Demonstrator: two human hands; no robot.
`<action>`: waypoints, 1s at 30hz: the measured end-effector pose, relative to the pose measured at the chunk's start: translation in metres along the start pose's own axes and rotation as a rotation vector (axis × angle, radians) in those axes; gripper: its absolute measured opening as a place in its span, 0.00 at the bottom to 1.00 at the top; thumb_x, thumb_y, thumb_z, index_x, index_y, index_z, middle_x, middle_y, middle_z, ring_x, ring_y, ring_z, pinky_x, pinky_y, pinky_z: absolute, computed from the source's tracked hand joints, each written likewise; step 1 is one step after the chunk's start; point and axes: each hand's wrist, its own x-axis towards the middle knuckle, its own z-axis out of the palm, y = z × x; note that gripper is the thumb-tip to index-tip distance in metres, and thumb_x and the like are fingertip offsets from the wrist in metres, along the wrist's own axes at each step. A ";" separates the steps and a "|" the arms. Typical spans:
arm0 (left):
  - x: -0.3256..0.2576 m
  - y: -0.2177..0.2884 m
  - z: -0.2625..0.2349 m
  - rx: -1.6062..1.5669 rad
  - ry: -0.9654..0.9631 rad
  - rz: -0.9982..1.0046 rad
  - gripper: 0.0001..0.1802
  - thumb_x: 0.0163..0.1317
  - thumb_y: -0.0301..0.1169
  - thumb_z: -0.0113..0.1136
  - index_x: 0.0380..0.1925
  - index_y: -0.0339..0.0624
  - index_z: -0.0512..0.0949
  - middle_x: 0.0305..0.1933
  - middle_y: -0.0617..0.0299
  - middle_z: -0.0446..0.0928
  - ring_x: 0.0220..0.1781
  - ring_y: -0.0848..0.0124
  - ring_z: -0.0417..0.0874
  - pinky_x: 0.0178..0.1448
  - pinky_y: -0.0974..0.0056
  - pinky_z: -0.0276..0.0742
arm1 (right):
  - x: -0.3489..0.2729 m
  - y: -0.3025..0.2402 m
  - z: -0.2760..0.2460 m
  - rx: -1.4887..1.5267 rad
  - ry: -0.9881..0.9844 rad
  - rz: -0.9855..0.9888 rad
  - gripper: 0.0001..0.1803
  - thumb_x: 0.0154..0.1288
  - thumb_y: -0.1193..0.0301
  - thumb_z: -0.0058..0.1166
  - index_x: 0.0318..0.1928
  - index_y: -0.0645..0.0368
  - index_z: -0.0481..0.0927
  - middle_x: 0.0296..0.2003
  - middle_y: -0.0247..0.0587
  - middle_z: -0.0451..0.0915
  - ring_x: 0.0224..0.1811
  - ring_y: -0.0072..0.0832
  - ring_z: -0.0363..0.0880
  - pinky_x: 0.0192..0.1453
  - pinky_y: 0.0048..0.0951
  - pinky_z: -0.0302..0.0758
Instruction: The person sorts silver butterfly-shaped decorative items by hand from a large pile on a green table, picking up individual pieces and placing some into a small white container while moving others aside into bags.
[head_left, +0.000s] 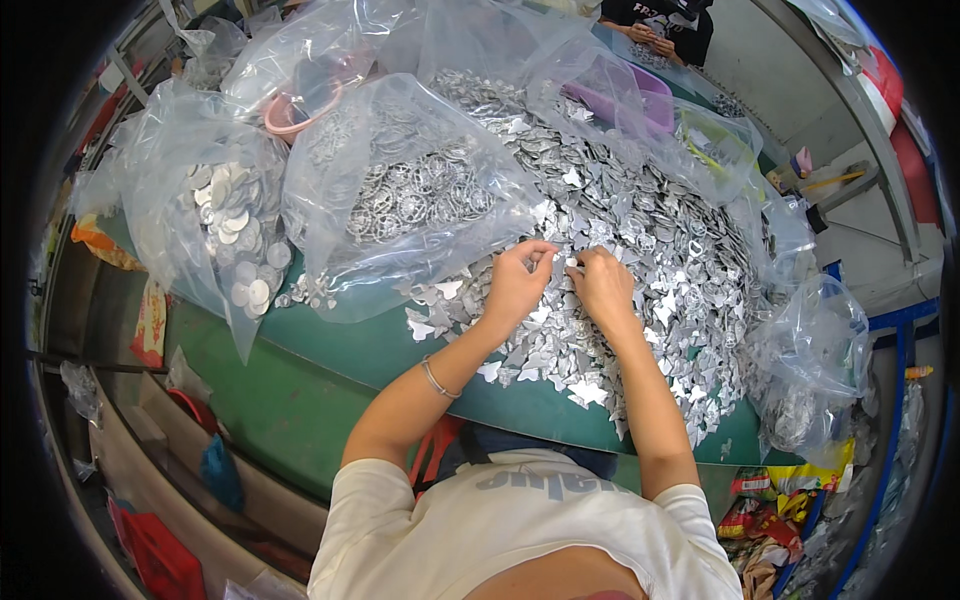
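Observation:
A wide heap of small flat silver metal pieces (650, 240) spreads over the green table, some of them butterfly-shaped. Above its near middle, my left hand (522, 282) is closed, thumb and fingertips pinched together. Close by on the right, my right hand (604, 284) is also closed in a pinch, its fingertips facing the left ones across a small gap. Bright silver bits show around both sets of fingertips. Whatever is between the fingers is too small to make out.
Left of the heap, a clear plastic bag (340, 265) holds ring-shaped silver parts; another bag (160, 200) holds round discs. A pink basket (285, 118) and a purple basket (655, 95) stand behind. At the far right, another person's hands (655, 42) are over the green table (330, 350).

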 end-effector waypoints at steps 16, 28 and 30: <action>-0.005 0.022 -0.006 -0.848 -0.356 -0.610 0.15 0.62 0.29 0.50 0.48 0.34 0.69 0.26 0.64 0.67 0.20 0.79 0.65 0.17 0.78 0.56 | -0.005 0.009 -0.022 2.036 -0.023 0.423 0.13 0.63 0.74 0.45 0.47 0.62 0.69 0.45 0.49 0.73 0.34 0.28 0.75 0.22 0.22 0.71; -0.030 0.014 0.014 -0.316 0.186 0.079 0.10 0.62 0.25 0.48 0.43 0.35 0.70 0.41 0.62 0.69 0.39 0.74 0.71 0.44 0.69 0.69 | -0.028 -0.062 0.022 2.158 0.263 0.790 0.12 0.64 0.68 0.50 0.46 0.58 0.72 0.38 0.34 0.72 0.36 0.21 0.71 0.41 0.23 0.69; -0.025 0.026 0.014 -0.173 0.098 0.234 0.13 0.59 0.27 0.49 0.44 0.37 0.72 0.46 0.55 0.69 0.52 0.64 0.69 0.59 0.63 0.62 | -0.025 -0.061 0.030 2.165 0.219 0.692 0.11 0.64 0.65 0.49 0.44 0.56 0.73 0.38 0.34 0.74 0.41 0.22 0.72 0.48 0.27 0.71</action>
